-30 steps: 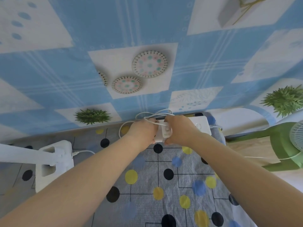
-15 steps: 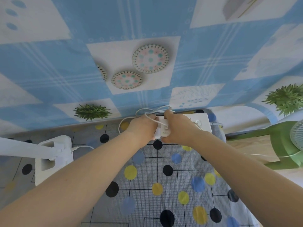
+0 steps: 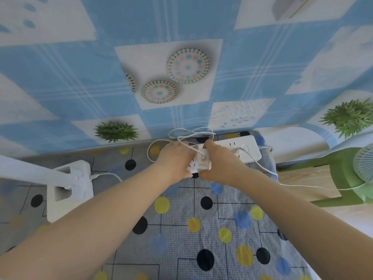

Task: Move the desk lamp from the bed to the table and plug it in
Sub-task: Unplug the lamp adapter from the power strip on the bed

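The plug [image 3: 202, 163] was mostly hidden as both hands, left [image 3: 175, 158] and right [image 3: 219, 165], clamped together on it at the power strip [image 3: 240, 147]; the white lamp [image 3: 68, 188], its arm cut off, stood left on the tabletop [image 3: 201, 229].

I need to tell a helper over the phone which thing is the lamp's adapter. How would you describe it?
Start at the long white power strip lying against the blue patterned wall. At its left end the left hand and right hand meet around a small white square plug adapter. Unlike its neighbours, it has a thin white cable entering its face.
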